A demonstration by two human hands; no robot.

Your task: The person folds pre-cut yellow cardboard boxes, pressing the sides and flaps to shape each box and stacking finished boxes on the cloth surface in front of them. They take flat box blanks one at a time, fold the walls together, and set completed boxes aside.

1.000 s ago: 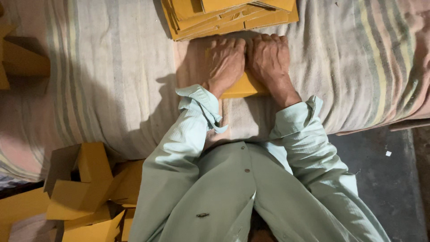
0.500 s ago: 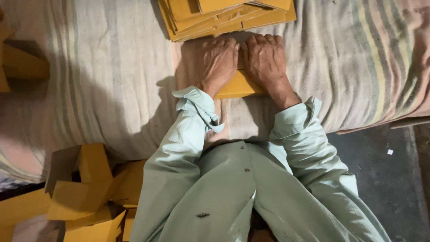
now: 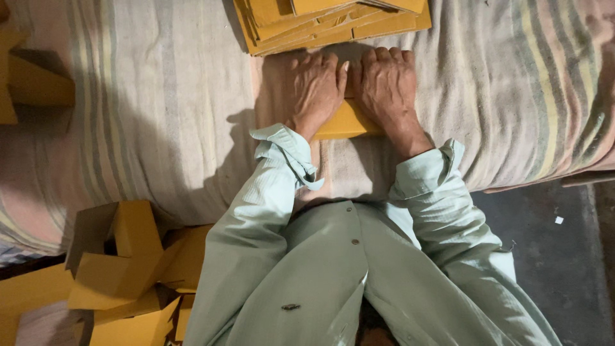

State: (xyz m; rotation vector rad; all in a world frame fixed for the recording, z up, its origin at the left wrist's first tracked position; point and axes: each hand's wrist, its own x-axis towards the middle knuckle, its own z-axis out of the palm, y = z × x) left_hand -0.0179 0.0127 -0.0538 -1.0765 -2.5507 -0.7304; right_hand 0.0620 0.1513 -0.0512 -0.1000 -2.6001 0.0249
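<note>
Yellow card shows as a narrow wedge below and between two hands: a flat cardboard piece [image 3: 346, 122] lies on a striped cloth [image 3: 160, 115], and most of it is covered by the palms. The left hand [image 3: 314, 90] lies flat on the piece's left part, fingers straight and close together, pointing away from the body. The right hand [image 3: 387, 86] lies flat just beside it on the right part, in the same pose; the two thumbs nearly meet over the piece, though whether they touch is hard to tell. Neither hand curls around anything; both press palm-down, so how far the piece runs beneath them cannot be seen.

Just beyond the fingertips of both hands sits a stack of yellow cardboard sheets [image 3: 327, 25], its upper part cut off by the frame's top edge. Whether the fingertips touch its near edge cannot be told.

Pale green shirt sleeves [image 3: 448, 211] run from the wrists back toward the camera, the left cuff turned open.

Well to the left of the piece and below the cloth's edge, a heap of folded yellow boxes [image 3: 122, 275] lies in shadow, partly cut off at the bottom and left edges. Another yellow box [image 3: 32, 83] sits at the far left edge, only partly in view. Right of the sleeves is dark floor [image 3: 551, 256].
</note>
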